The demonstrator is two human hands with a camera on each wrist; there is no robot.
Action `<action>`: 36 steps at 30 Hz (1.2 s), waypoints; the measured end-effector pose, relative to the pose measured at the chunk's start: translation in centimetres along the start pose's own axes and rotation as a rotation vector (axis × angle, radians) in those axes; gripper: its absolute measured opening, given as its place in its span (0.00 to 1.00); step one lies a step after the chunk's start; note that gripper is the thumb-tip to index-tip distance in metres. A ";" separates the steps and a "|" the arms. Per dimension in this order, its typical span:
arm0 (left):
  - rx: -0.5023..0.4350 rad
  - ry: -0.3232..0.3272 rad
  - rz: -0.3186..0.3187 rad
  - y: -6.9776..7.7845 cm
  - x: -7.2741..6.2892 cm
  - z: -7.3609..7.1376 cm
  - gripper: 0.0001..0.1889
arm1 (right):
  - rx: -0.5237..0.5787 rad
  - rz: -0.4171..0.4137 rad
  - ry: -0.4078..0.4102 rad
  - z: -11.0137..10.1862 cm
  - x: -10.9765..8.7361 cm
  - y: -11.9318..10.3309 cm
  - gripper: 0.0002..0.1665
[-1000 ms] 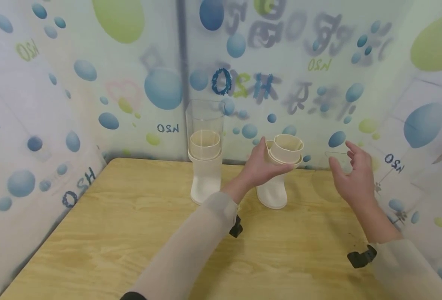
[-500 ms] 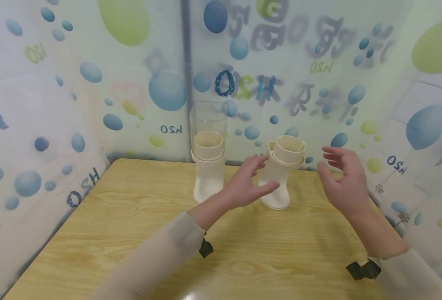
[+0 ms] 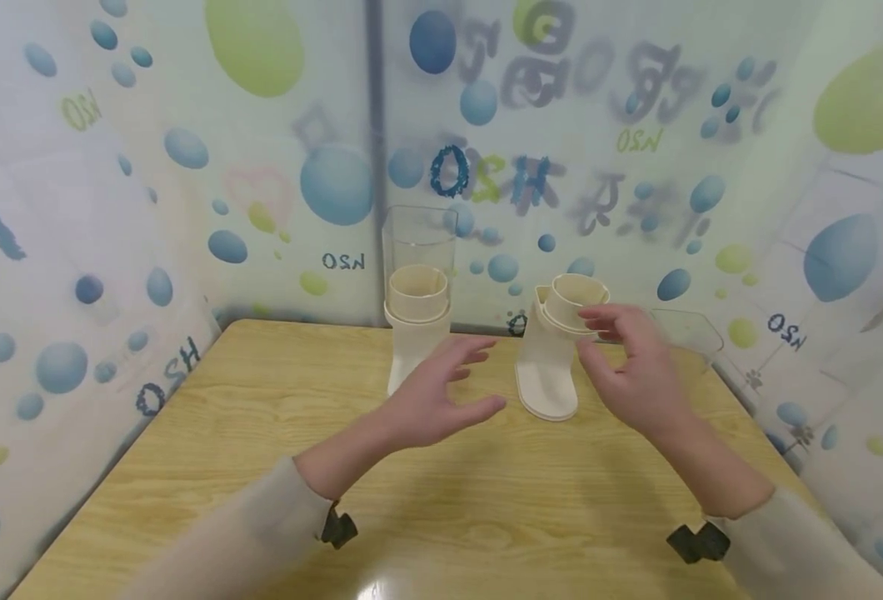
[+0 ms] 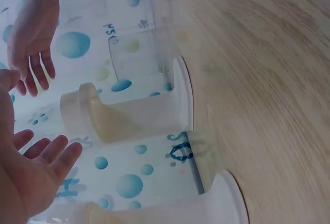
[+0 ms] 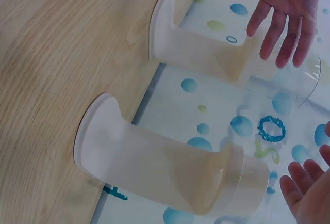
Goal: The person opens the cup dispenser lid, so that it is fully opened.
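Two cream plastic stands, each with a wide foot and a round collar on top, stand upright on the table. The left stand (image 3: pixel 417 342) carries a clear open-topped container (image 3: pixel 421 225); nothing sits on the collar of the right stand (image 3: pixel 546 375). My left hand (image 3: pixel 434 396), fingers extended and holding nothing, overlaps the lower part of the left stand in the head view. Beside the right stand's collar is my right hand (image 3: pixel 632 367), its palm facing inward and its fingers loosely bent. The right wrist view shows this stand (image 5: pixel 160 162) with my right fingertips (image 5: pixel 293 190) just off its top.
Behind my right hand, at the table's back right, is another clear container (image 3: pixel 700 329), partly hidden. The wooden table (image 3: pixel 261 433) meets patterned walls (image 3: pixel 261 167) at the back and both sides. Dark camera mounts (image 3: pixel 700 542) are on both wrists.
My left hand has let go of the right stand's collar and drawn back to the left. My right hand has moved left to beside that collar. Both stands remain in place.
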State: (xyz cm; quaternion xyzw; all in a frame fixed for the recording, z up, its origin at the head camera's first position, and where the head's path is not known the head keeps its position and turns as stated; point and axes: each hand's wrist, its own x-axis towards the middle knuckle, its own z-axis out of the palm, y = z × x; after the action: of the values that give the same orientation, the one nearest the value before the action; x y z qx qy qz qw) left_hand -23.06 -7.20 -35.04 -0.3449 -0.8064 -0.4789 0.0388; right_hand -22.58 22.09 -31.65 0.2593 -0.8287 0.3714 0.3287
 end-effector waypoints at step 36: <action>0.002 0.197 -0.229 -6.1 3.1 -13.1 0.57 | -0.037 -0.031 -0.322 9.3 13.5 -4.8 0.39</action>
State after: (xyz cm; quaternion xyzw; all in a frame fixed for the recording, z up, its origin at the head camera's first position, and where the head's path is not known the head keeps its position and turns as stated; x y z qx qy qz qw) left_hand -32.52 -17.90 -31.38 -0.2019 -0.8331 -0.5110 0.0631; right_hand -31.35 9.44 -24.29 0.3219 -0.8733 0.3049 0.2020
